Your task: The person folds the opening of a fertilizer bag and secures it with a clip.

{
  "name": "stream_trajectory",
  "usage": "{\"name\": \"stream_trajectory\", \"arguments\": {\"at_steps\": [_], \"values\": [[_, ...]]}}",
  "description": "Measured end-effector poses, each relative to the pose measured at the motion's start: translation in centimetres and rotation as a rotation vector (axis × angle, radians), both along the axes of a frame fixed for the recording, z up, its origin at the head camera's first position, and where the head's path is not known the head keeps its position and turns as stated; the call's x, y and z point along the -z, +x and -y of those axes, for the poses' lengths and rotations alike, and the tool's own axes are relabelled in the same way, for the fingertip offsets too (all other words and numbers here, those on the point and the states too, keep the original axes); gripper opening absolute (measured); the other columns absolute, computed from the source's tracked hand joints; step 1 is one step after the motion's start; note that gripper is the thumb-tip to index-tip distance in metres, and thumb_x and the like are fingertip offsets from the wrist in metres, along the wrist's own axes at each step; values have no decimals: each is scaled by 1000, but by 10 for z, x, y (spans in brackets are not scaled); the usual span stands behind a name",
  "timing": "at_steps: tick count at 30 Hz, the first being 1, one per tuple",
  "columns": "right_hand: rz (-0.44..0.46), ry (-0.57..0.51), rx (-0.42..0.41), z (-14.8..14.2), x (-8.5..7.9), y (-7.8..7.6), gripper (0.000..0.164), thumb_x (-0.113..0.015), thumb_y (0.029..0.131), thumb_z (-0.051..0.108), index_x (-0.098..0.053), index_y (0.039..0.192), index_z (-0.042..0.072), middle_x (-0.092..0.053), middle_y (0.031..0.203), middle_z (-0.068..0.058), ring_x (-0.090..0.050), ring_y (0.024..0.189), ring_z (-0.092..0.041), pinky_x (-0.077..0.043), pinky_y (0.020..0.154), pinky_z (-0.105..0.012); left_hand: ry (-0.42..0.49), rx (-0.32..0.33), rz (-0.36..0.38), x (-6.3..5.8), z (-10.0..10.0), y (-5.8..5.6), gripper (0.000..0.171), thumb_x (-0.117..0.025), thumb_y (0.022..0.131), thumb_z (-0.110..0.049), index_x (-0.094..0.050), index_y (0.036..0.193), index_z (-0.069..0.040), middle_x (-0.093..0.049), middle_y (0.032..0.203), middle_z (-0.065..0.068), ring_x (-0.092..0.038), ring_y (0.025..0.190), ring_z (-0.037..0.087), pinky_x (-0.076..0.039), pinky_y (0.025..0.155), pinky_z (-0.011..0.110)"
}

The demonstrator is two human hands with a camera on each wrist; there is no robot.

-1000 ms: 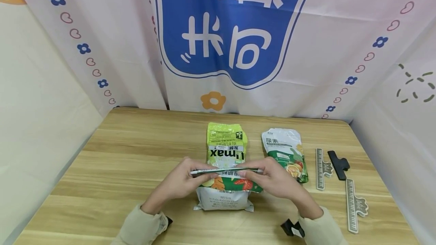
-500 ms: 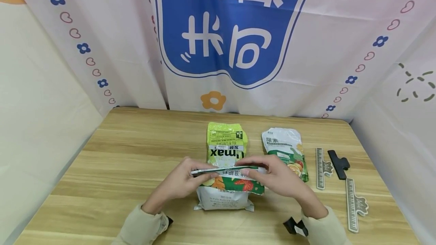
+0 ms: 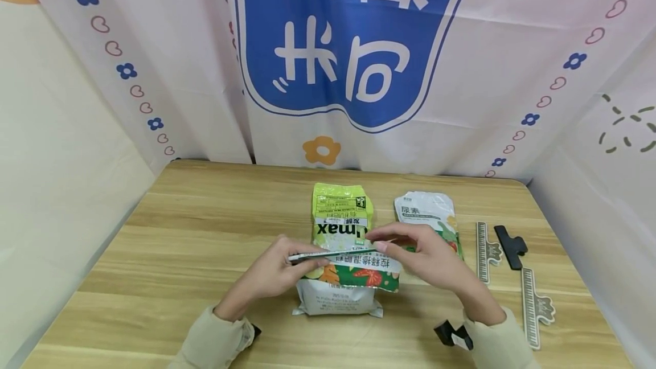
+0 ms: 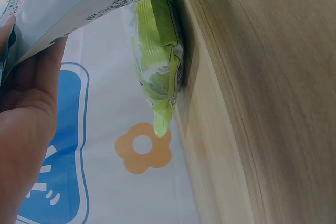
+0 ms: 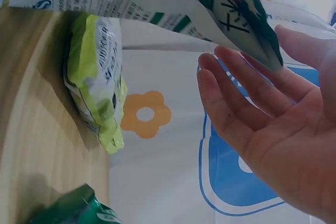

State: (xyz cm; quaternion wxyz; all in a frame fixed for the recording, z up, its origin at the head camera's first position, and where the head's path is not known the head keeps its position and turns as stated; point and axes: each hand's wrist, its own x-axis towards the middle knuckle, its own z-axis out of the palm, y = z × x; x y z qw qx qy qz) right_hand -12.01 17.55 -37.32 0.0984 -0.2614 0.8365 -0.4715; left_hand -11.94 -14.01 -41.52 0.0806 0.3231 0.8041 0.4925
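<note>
A white and green fertilizer bag [image 3: 338, 300] with fruit pictures stands at the front middle of the table, its top folded over. My left hand [image 3: 279, 269] pinches the left part of the folded top between thumb and fingers. In the left wrist view, the left hand [image 4: 37, 93] is partly hidden behind the bag. My right hand [image 3: 427, 255] is at the right end of the fold, thumb tip right at the edge. The right wrist view shows the right hand [image 5: 268, 108] with fingers loosely extended around the bag's corner [image 5: 262, 51], not gripping it.
Behind lies a lime-green "Umax" bag [image 3: 340, 204]. A white and green pouch [image 3: 422, 212] lies right of it, partly behind my right hand. Farther right lie a silver clip [image 3: 482, 252], a black clip [image 3: 507, 246] and another silver clip [image 3: 531, 309]. A printed curtain [image 3: 205, 73] hangs behind the table.
My right hand has loosened from the fold and slid right and slightly up, uncovering more of the printed flap. The left hand keeps its pinch in the same place.
</note>
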Motion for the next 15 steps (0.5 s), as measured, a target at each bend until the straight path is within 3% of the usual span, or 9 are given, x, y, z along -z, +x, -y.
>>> {"name": "stream_trajectory", "arguments": {"at_steps": [4,7,15], "values": [[-19,-17,16,-7,-2,-1,26,-63,107,24,-72,131,19,-75,130,-3,-72,116,-13,-58,101,-30,-7,6,-35,0,-1,-1,19,-67,103,-16,-81,112,-7,-82,110,11,-55,61,-7,-56,68,21],[-25,-33,35,-15,-4,-1,27,-63,107,23,-72,131,16,-76,130,-3,-72,117,-13,-59,100,-28,-15,2,-46,0,-1,-1,19,-67,103,-17,-81,112,-8,-81,112,10,-70,80,-1,-60,82,25],[-57,-53,93,-40,-9,1,26,-60,108,16,-72,131,14,-76,128,-6,-71,116,-5,-57,97,-20,-22,-4,-35,1,0,0,19,-68,103,-17,-81,113,-8,-81,112,12,-55,63,-4,-59,78,24]]}}
